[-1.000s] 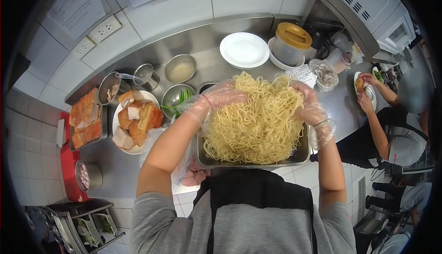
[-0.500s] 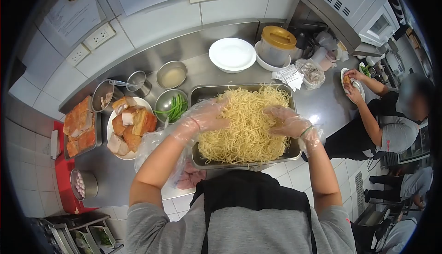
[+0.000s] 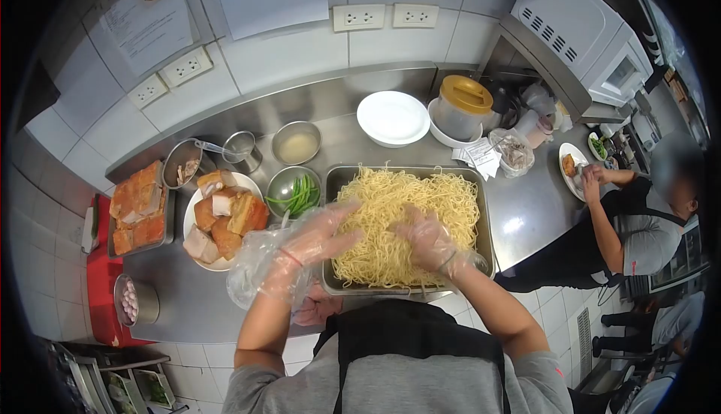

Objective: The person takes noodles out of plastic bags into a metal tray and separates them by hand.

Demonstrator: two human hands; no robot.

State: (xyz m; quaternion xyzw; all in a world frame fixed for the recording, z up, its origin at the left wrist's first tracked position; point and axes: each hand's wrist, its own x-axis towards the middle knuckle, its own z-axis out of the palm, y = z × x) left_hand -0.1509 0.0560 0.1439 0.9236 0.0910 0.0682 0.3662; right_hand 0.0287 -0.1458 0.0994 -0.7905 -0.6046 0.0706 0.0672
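A deep metal tray (image 3: 488,222) full of cooked yellow noodles (image 3: 405,219) lies in front of me. Clear plastic gloves cover both my hands. My left hand (image 3: 321,235) is at the tray's left side, its fingers stretched toward the noodles and holding nothing. Over the noodles' front right part, my right hand (image 3: 428,243) has its fingers apart, with the fingertips at the noodle surface. Whether they touch it is hard to tell. Beside my left wrist sits a clear plastic bag (image 3: 259,267). Just behind it, a metal bowl (image 3: 282,181) contains green beans (image 3: 302,195).
To the left are a plate of roasted pork chunks (image 3: 229,219), a pork tray (image 3: 139,207) and a pot of pinkish balls (image 3: 139,300). Behind stand a bowl of liquid (image 3: 297,144), white plates (image 3: 393,117) and a yellow-lidded container (image 3: 462,106). A co-worker (image 3: 627,211) handles food at right.
My left hand has drawn back to the tray's left edge. My right hand has moved from the right side toward the middle. The view has shifted, and the noodles look flatter.
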